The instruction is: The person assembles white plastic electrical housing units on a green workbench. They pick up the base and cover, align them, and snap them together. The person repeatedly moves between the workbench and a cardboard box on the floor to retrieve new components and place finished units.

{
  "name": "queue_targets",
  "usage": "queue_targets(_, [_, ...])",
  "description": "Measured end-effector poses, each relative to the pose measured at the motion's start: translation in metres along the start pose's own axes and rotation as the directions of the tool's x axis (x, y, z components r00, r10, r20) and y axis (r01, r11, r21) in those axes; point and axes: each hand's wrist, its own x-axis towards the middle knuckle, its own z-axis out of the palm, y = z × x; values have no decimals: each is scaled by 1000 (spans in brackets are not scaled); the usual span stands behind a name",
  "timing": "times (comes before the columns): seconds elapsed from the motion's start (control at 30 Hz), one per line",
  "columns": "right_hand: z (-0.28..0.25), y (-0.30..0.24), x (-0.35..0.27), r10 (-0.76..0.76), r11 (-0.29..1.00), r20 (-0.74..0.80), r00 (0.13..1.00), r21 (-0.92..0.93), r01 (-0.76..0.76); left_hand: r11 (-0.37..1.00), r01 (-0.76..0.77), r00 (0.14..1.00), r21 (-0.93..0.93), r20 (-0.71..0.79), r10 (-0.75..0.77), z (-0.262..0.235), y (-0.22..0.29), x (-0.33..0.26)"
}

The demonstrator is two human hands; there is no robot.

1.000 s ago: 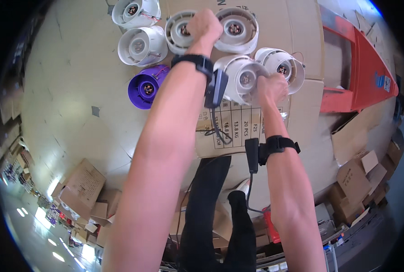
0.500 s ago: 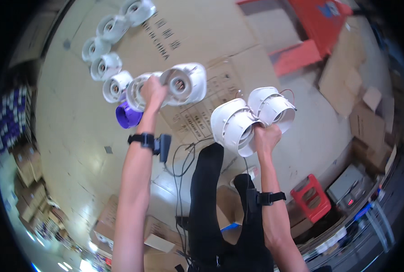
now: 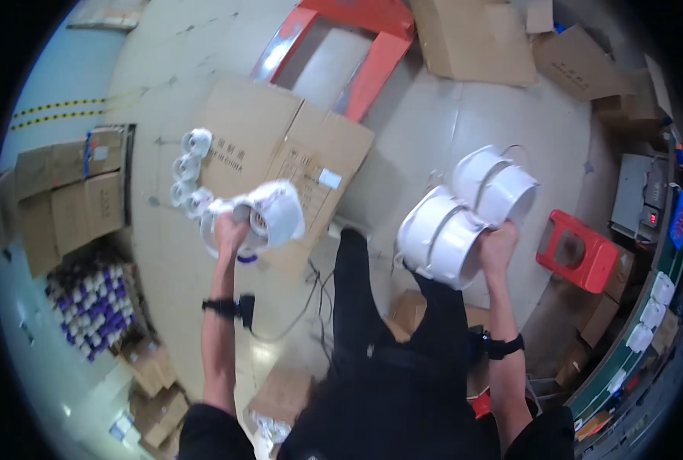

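Note:
My left hand (image 3: 230, 232) is closed on white round plastic housings (image 3: 280, 213), gripping them by the walls; one shows a round opening with a metal part inside. A purple rim (image 3: 247, 259) peeks out just below them. On the right, my right hand (image 3: 498, 247) pinches the adjoining walls of a pair of white two-tier housings, a nearer one (image 3: 437, 236) and a farther one (image 3: 495, 184). A thin red wire loops at the top of the farther housing. Beyond my left hand, several smaller-looking white housings (image 3: 185, 166) stand in a row.
Flattened cardboard (image 3: 253, 123) covers the floor ahead, with a red forked metal frame (image 3: 380, 73) beyond it. A red plastic stool (image 3: 579, 251) stands at right, near a grey box (image 3: 633, 192) and a green-edged bench (image 3: 667, 268). Stacked white and purple parts (image 3: 92, 307) and cartons (image 3: 77, 203) line the left.
The view has swung right, and the stool and bench show more fully. Both hands have kept hold of their housings, and the right-hand pair sits farther right in the picture.

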Motion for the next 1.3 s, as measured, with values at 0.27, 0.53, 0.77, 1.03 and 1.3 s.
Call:
queue_targets(0.27, [-150, 96, -13, 157, 987, -101, 983, 41, -153, 966, -48, 999, 255, 13, 46, -38, 146, -24])
queue_targets(0.53, [-204, 203, -43, 375, 912, -194, 906, 254, -323, 688, -429, 888, 585, 133, 441, -8, 241, 59])
queue_targets(0.77, [-385, 261, -20, 409, 891, -532, 741, 58, -451, 346, -934, 356, 94, 138, 924, 183, 524, -24])
queue_targets(1.03, [-404, 250, -86, 445, 717, -844, 300, 135, -684, -26, -952, -194, -306, 536, 822, 317, 838, -141])
queue_targets(1.3, [-499, 327, -178, 497, 503, -849, -179, 450, -738, -489, -759, -651, -430, 467, 598, 354, 1056, -497])
